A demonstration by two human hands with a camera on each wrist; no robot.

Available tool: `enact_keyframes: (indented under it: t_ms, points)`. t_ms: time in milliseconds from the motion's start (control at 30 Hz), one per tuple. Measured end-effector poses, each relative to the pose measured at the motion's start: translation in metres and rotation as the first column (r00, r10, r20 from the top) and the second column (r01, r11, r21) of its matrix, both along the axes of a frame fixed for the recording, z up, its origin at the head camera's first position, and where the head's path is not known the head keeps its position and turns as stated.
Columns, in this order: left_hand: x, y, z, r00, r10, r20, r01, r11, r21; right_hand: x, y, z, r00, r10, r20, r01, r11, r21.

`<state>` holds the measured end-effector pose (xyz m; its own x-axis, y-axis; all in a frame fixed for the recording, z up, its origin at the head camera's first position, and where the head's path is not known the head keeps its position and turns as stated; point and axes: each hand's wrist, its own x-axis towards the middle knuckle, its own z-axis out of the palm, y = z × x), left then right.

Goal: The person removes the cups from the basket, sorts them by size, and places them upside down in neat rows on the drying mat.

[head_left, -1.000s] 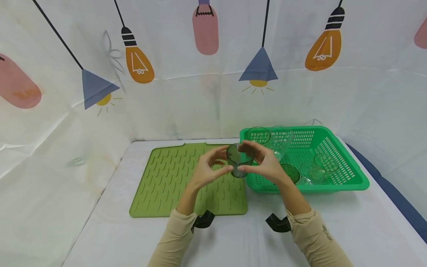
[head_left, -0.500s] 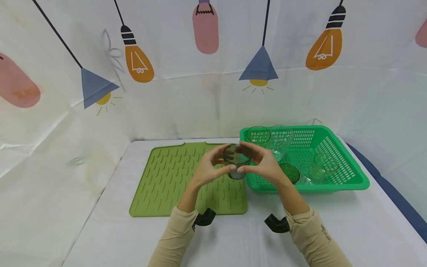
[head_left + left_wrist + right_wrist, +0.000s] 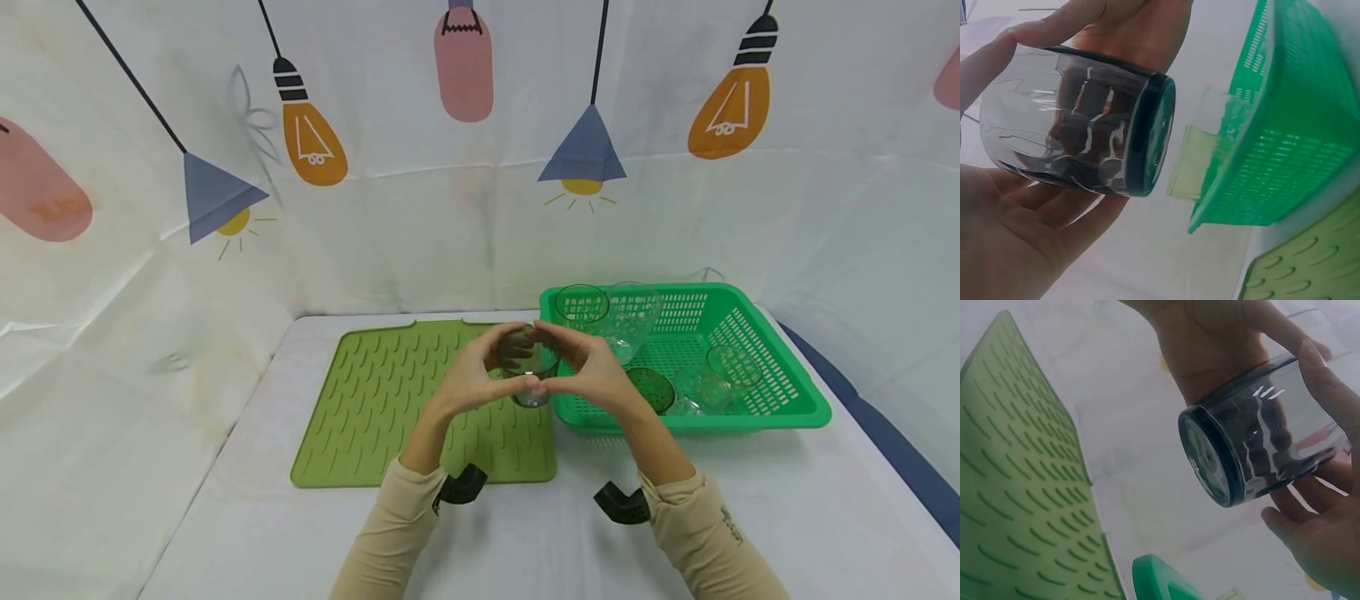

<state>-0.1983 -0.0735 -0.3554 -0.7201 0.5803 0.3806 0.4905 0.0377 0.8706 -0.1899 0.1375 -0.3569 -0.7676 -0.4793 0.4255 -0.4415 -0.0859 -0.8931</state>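
Both hands hold one smoky grey drinking glass point(image 3: 531, 358) in the air, over the right part of the green drying mat point(image 3: 375, 417). The left hand point(image 3: 472, 375) curls round its left side, and the right hand point(image 3: 592, 371) grips it from the right. On the near side the two thumbs meet. In the left wrist view the thick base of the glass point(image 3: 1147, 137) points toward the green basket point(image 3: 1279, 125). From the right wrist the glass point(image 3: 1260, 431) looks see-through, with fingers point(image 3: 1329, 512) showing beneath and behind it.
To the right stands the green plastic basket point(image 3: 795, 408) with several glasses in it, including a dark green one point(image 3: 651, 390) and a clear one point(image 3: 701, 392). A taller glass point(image 3: 581, 304) rises at its back left corner. A printed white curtain point(image 3: 405, 233) hangs behind the table.
The glass has shifted slightly left and down in both hands, and the thumbs have come together in front of it. The mat and basket stay where they were.
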Motion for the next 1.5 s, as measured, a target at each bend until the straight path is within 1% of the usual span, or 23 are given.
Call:
enact_keyframes:
  t_ms: [67, 233, 367, 500, 533, 600, 733, 767, 800, 900, 1000, 1133, 1300, 1400, 1500]
  points:
    - [0.001, 0.000, 0.002, 1.000, -0.004, 0.013, 0.005, 1.000, -0.025, 0.000, 0.001, 0.000, 1.000, 0.009, -0.020, -0.009, 1.000, 0.006]
    - [0.003, -0.002, 0.008, 0.998, 0.031, 0.050, -0.026, 0.996, -0.087, -0.001, 0.002, -0.003, 0.999, 0.021, -0.029, -0.020, 1.000, 0.023]
    - [0.002, -0.003, 0.012, 0.997, 0.052, 0.051, -0.047, 0.993, -0.106, 0.000, 0.002, -0.003, 0.998, 0.004, -0.056, 0.001, 0.997, 0.082]
    - [0.001, -0.004, 0.012, 0.997, 0.070, 0.034, -0.065, 0.990, -0.123, 0.001, 0.002, -0.001, 0.996, -0.006, -0.090, 0.020, 0.988, 0.154]
    - [0.003, -0.004, 0.015, 0.997, 0.069, 0.035, -0.065, 0.990, -0.126, 0.002, 0.002, -0.001, 0.996, -0.004, -0.093, 0.020, 0.986, 0.167]
    - [0.003, -0.005, 0.014, 0.996, 0.079, 0.034, -0.074, 0.989, -0.129, 0.003, 0.003, 0.000, 0.996, -0.001, -0.087, 0.018, 0.981, 0.191]
    - [0.005, -0.006, 0.010, 0.993, 0.109, 0.044, -0.104, 0.989, -0.100, 0.005, 0.007, 0.002, 0.998, -0.027, -0.058, 0.039, 0.976, 0.215]
    - [0.003, -0.006, 0.006, 0.992, 0.119, 0.046, -0.115, 0.990, -0.084, 0.005, 0.008, 0.002, 0.998, -0.035, -0.051, 0.046, 0.975, 0.217]
    - [0.003, -0.006, 0.004, 0.991, 0.123, 0.049, -0.120, 0.991, -0.061, 0.006, 0.009, 0.002, 0.998, -0.044, -0.047, 0.053, 0.975, 0.216]
    - [0.004, -0.005, 0.002, 0.991, 0.117, 0.059, -0.118, 0.993, 0.017, 0.006, 0.012, 0.000, 0.997, -0.065, -0.031, 0.070, 0.975, 0.211]
    - [0.004, -0.004, 0.000, 0.992, 0.103, 0.071, -0.110, 0.990, 0.091, 0.006, 0.015, -0.006, 0.997, -0.077, -0.027, 0.081, 0.976, 0.200]
    - [0.005, -0.003, -0.001, 0.992, 0.096, 0.085, -0.108, 0.982, 0.152, 0.005, 0.018, -0.011, 0.996, -0.078, -0.041, 0.085, 0.979, 0.185]
    - [0.006, -0.002, -0.003, 0.992, 0.076, 0.099, -0.093, 0.979, 0.180, 0.005, 0.019, -0.014, 0.997, -0.069, -0.043, 0.076, 0.980, 0.182]
    - [0.006, -0.001, -0.002, 0.994, 0.066, 0.082, -0.079, 0.983, 0.167, 0.005, 0.021, -0.013, 0.997, -0.066, -0.037, 0.072, 0.981, 0.178]
    - [0.006, -0.001, -0.003, 0.996, 0.074, 0.049, -0.081, 0.986, 0.143, 0.005, 0.022, -0.013, 0.997, -0.065, -0.030, 0.069, 0.983, 0.170]
